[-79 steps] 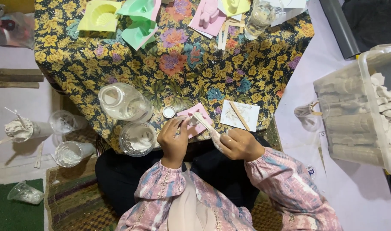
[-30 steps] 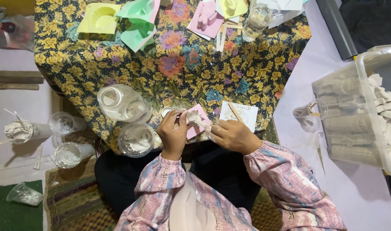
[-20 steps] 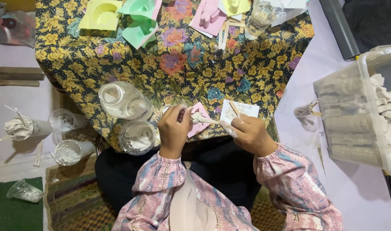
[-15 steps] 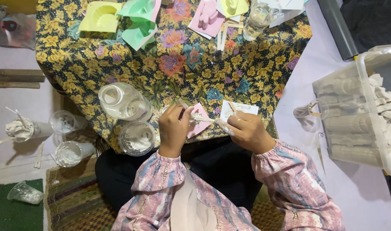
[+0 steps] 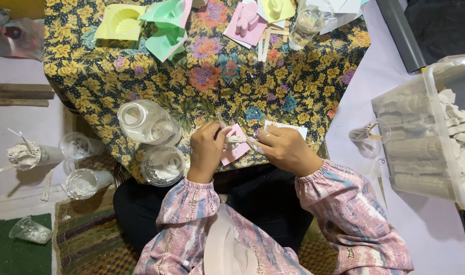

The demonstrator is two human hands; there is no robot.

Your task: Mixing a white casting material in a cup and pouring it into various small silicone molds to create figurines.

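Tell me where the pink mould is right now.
In the head view the pink mould lies on the floral cloth at the near edge, between the left hand and the right hand, right of the clear jar.

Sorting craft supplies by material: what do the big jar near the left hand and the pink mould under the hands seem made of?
Big jar: probably clear plastic, glossy; the cloth shows through it. Pink mould: likely soft matte silicone or rubber, opaque; it is too covered to be sure.

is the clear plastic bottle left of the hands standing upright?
No, the clear plastic bottle lies on its side on the floral cloth, left of the left hand.
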